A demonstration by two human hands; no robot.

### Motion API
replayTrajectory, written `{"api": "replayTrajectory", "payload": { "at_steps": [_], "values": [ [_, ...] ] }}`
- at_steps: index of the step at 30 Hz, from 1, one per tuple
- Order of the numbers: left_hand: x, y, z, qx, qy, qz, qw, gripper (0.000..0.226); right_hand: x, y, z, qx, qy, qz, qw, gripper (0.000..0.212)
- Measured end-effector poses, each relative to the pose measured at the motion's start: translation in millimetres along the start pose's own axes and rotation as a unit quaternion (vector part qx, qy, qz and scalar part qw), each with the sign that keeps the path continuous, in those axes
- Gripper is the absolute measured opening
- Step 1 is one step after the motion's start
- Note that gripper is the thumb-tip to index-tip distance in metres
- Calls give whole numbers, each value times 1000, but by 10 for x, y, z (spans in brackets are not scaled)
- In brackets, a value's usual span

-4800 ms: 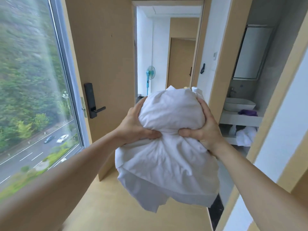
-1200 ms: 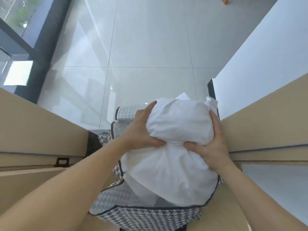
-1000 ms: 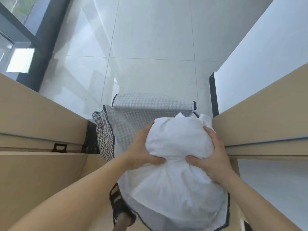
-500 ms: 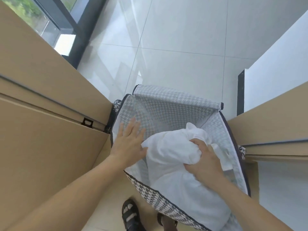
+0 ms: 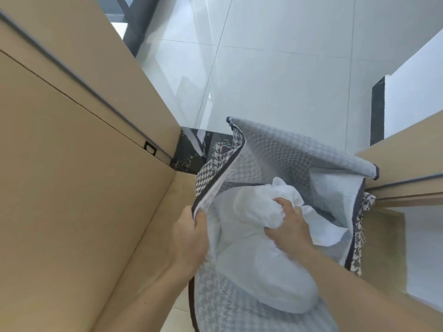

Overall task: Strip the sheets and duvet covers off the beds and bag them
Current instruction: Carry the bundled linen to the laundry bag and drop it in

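A houndstooth laundry bag [image 5: 282,149] with dark trim stands open on the floor in a doorway. Inside it lies a bundle of white bed linen [image 5: 254,255]. My right hand [image 5: 291,224] reaches into the bag and grips a bunched fold of the white linen. My left hand [image 5: 191,233] pinches the left rim of the bag and holds it up and apart. More white fabric shows deeper in the bag at the right.
A tan wooden door [image 5: 72,152] stands close on the left, and a tan door frame [image 5: 407,168] on the right. A dark stone threshold [image 5: 189,152] lies under the bag. Beyond it stretches a glossy white tiled floor [image 5: 275,68], with a dark window frame [image 5: 136,22] at the upper left.
I carried the linen bundle in both hands to the bag and lowered it in. My left hand let go of the linen and took hold of the bag's left rim.
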State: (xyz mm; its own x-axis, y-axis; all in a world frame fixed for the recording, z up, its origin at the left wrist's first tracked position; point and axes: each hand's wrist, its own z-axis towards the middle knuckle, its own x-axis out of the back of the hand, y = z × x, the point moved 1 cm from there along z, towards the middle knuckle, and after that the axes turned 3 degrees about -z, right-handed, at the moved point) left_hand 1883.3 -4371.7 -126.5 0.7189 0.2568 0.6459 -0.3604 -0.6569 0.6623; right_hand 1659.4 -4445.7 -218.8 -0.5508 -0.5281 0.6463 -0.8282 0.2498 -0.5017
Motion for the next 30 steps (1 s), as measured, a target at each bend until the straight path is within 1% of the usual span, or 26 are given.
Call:
{"api": "replayTrajectory", "payload": {
  "at_steps": [3, 5, 6, 8, 9, 11, 13, 15, 16, 17, 19, 20, 21, 22, 24, 25, 26, 27, 28, 29, 30],
  "values": [
    [43, -281, -17, 12, 20, -50, 998, 34, -304, 139, 98, 7, -17, -42, 999, 73],
    [42, -390, 43, 7, 30, -48, 998, 35, -407, 269, 156, 8, -46, -58, 997, 67],
    [27, -422, 78, 8, 30, -40, 999, 36, -422, 327, 183, 4, -62, -87, 994, 62],
    [-20, -467, 116, 15, 28, -23, 999, 35, -386, 385, 214, -20, -80, -189, 979, 50],
    [-52, -473, 122, 18, 29, -12, 999, 36, -342, 392, 216, -34, -76, -238, 968, 46],
    [-104, -457, 123, 30, 28, 5, 999, 37, -211, 353, 172, -35, -84, -315, 945, 42],
    [-126, -387, 152, 34, 38, -13, 999, 37, -68, 319, 103, 8, -83, -366, 927, 38],
    [-125, -258, 216, 39, 32, -29, 998, 36, 71, 292, -1, 74, -45, -401, 912, 26],
    [-119, -198, 260, 43, 17, -13, 999, 36, 148, 284, -54, 91, -28, -422, 902, 22],
    [-114, -144, 301, 45, -1, 29, 999, 34, 228, 282, -106, 86, -32, -451, 888, 21],
    [-97, -64, 356, 38, -38, 166, 985, 30, 376, 312, -202, 37, -46, -514, 856, 32],
    [-86, -21, 370, 30, -49, 221, 974, 27, 459, 343, -227, 11, -34, -533, 845, 39],
    [-72, 32, 372, 12, -52, 254, 966, 23, 562, 355, -254, -12, -11, -542, 840, 46],
    [-69, 84, 370, -12, -48, 267, 962, 22, 661, 355, -291, -35, 18, -542, 839, 52],
    [-91, 214, 359, -68, -46, 273, 958, 39, 856, 313, -354, -73, 85, -505, 856, 65],
    [-112, 277, 361, -82, -56, 278, 955, 39, 939, 312, -385, -104, 94, -476, 868, 73],
    [-137, 338, 367, -86, -65, 286, 952, 34, 1018, 320, -409, -145, 92, -430, 886, 81],
    [-161, 384, 374, -77, -75, 295, 950, 28, 1092, 340, -435, -192, 88, -353, 911, 87],
    [-170, 414, 383, -63, -79, 292, 951, 25, 1153, 360, -460, -234, 82, -262, 933, 86],
    [-162, 436, 385, -50, -80, 270, 958, 25, 1201, 385, -498, -258, 78, -187, 944, 73],
    [-131, 452, 378, -38, -74, 233, 969, 26, 1238, 407, -553, -259, 71, -156, 951, 51]
  ]
}}
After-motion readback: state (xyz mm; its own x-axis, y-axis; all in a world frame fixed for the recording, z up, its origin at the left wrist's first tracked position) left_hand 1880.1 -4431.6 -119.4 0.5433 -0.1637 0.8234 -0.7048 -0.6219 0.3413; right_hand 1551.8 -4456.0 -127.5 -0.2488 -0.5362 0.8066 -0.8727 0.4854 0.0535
